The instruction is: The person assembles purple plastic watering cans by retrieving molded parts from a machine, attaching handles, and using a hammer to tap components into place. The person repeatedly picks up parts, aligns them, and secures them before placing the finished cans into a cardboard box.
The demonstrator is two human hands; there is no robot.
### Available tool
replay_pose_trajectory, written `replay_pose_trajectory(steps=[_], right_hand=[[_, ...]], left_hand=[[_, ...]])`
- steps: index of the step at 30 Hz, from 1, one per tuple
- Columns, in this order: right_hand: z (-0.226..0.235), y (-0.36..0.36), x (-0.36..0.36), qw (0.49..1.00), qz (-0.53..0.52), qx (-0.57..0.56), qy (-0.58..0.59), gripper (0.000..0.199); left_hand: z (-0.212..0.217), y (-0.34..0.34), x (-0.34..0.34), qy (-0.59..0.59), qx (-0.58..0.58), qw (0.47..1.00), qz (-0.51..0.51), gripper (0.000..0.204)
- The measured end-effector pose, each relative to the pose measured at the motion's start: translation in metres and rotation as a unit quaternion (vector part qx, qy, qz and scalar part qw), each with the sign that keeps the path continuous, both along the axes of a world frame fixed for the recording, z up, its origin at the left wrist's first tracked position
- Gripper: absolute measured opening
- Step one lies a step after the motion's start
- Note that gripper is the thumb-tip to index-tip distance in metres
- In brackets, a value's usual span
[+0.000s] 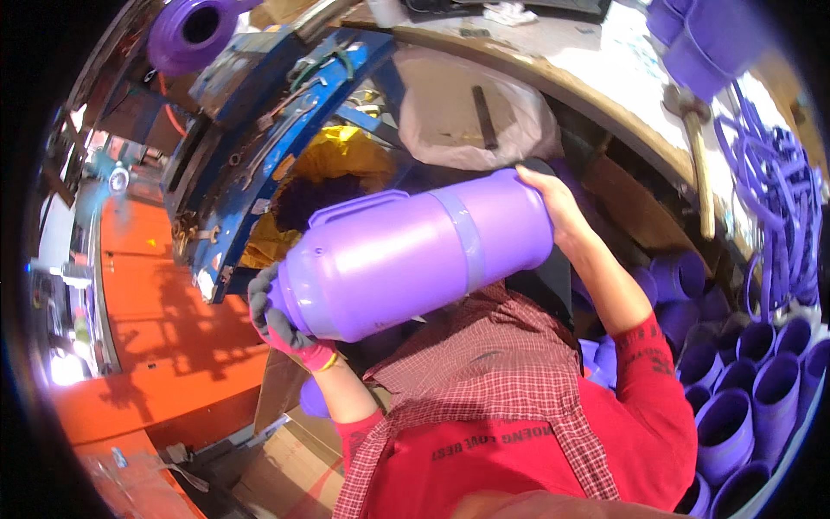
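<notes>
A large purple vacuum flask body [389, 268] lies tilted across my lap, its narrow neck end to the left and its wide base up to the right. It has a lengthwise handle on its upper side and a shiny band around the barrel. My left hand [290, 324], in a grey and pink glove, is closed round the neck end. At the other end my bare right hand [551, 204] grips the base, the fingers partly hidden behind it. A red-checked apron [484, 355] lies just below the flask.
Purple tubes [724, 428] stand packed at the lower right, below a hanging bundle of purple straps [774, 195]. A mallet [699, 164] rests near the bench edge. Wrenches lie on a blue metal frame [298, 130] beside a yellow sack [341, 160]. Orange machinery [143, 303] stands left.
</notes>
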State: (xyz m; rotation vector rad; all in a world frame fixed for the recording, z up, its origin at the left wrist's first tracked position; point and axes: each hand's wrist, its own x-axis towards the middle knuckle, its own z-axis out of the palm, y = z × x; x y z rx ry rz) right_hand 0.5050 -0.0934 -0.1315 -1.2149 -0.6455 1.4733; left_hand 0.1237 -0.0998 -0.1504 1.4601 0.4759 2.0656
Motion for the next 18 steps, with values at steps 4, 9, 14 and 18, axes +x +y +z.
replay_pose_trajectory(steps=[4,9,14,18], right_hand=[[-0.024,-0.014,0.006,0.928,-0.009,0.293,-0.229,0.034],[-0.052,-0.026,0.014,0.998,0.008,0.017,0.064,0.039],[-0.063,-0.037,0.017,0.992,-0.016,0.095,-0.085,0.039],[-0.075,-0.055,0.017,0.992,0.004,0.083,-0.095,0.032]], left_hand=[[0.002,-0.005,-0.004,-0.103,-0.265,0.955,0.088,0.034],[0.020,-0.002,0.004,0.165,-0.088,0.969,0.161,0.037],[0.027,0.007,0.010,0.170,-0.137,0.946,0.239,0.049],[0.016,0.018,-0.014,0.256,-0.090,0.929,0.251,0.052]])
